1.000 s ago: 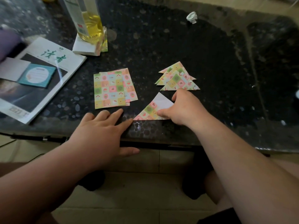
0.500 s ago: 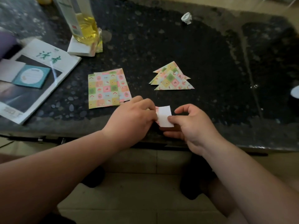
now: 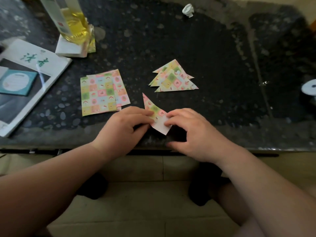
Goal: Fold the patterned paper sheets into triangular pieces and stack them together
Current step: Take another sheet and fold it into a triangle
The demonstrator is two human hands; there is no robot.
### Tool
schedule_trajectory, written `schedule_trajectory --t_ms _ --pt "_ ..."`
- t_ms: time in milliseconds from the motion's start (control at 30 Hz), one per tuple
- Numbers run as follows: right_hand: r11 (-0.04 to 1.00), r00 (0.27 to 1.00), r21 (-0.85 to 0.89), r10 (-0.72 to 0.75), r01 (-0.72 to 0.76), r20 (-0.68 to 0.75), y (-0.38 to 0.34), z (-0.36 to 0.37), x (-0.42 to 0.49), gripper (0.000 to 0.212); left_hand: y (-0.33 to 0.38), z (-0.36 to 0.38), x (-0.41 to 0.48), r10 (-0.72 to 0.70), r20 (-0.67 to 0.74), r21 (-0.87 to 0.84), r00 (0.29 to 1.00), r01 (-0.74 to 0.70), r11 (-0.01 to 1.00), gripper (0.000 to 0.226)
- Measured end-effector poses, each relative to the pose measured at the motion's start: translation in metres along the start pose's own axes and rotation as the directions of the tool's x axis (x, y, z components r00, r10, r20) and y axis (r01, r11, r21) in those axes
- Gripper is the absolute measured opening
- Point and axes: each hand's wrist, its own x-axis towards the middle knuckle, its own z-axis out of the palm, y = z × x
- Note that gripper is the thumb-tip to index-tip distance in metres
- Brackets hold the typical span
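A partly folded patterned paper [image 3: 154, 110] lies near the table's front edge, one point aimed away from me and a white flap showing at its near end. My left hand [image 3: 124, 127] pinches its left side with curled fingers. My right hand [image 3: 189, 132] presses fingertips on the white flap from the right. A small pile of flat patterned sheets [image 3: 102, 93] lies to the left. A stack of folded triangular pieces [image 3: 172, 77] lies behind the hands, to the right.
The dark speckled table [image 3: 213, 65] also carries a magazine [image 3: 30, 79] at the left, a bottle of yellow liquid [image 3: 71, 21] on a white pad, a crumpled white scrap [image 3: 188, 10] at the back and a round white object [image 3: 309, 87] at the right edge.
Both hands took the folded triangle off the table, turned it, and now work it near the front edge; its long point now aims away. My left hand came in from the left.
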Motion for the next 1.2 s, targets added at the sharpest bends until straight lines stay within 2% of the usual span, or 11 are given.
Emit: schedule_trajectory --t_ms 67,133,233,333,467,567,667,833,1067,1133,1200 --pt "1.000 0.992 -0.024 -0.022 0.019 -0.126 0.003 0.006 0.003 0.039 -0.002 -0.005 0.001 -0.037 0.017 0.007 0.999 0.036 0.999 0.019" --pt "0.998 0.972 -0.051 -0.046 0.035 -0.232 0.003 0.011 0.005 0.032 -0.003 -0.007 0.000 -0.010 0.076 0.080 0.997 0.004 0.997 0.019" --pt "0.991 0.959 -0.129 -0.068 0.033 -0.275 0.000 0.015 0.007 0.032 -0.001 -0.010 -0.003 0.004 0.174 0.240 0.985 -0.046 0.970 0.018" --pt "0.972 0.958 -0.215 -0.146 0.093 -0.246 -0.006 0.019 0.009 0.032 0.002 -0.016 -0.007 -0.048 0.217 0.298 0.975 -0.019 0.954 0.026" --pt "0.983 0.968 -0.094 -0.174 0.160 -0.180 -0.009 0.022 0.015 0.034 -0.002 -0.020 -0.011 -0.009 0.256 0.258 0.967 -0.059 0.964 0.033" --pt "0.992 0.992 0.014 -0.122 0.123 -0.036 -0.008 0.010 0.017 0.051 -0.003 -0.020 -0.012 -0.038 0.235 0.267 0.971 -0.027 0.963 0.036" --pt "0.994 0.992 -0.046 -0.098 0.102 0.075 -0.010 0.002 0.019 0.071 0.004 -0.018 -0.012 -0.075 0.239 0.312 0.968 -0.004 0.950 0.059" --pt "0.985 0.995 -0.145 -0.094 0.096 0.016 -0.017 0.007 0.018 0.075 0.009 -0.016 -0.007 -0.082 0.276 0.291 0.958 -0.002 0.957 0.067" --pt "0.991 0.997 -0.121 -0.068 0.062 -0.046 -0.015 0.006 0.017 0.070 0.004 -0.012 0.001 0.013 0.186 0.252 0.983 -0.061 0.966 0.025" --pt "0.990 0.998 -0.126 -0.062 0.061 0.000 -0.015 0.006 0.016 0.074 0.005 -0.012 0.003 0.001 0.213 0.259 0.977 -0.057 0.964 0.031" --pt "0.991 0.998 -0.113 -0.064 0.066 0.019 -0.016 0.005 0.015 0.078 0.008 -0.013 0.002 -0.033 0.260 0.280 0.965 -0.043 0.959 0.049"
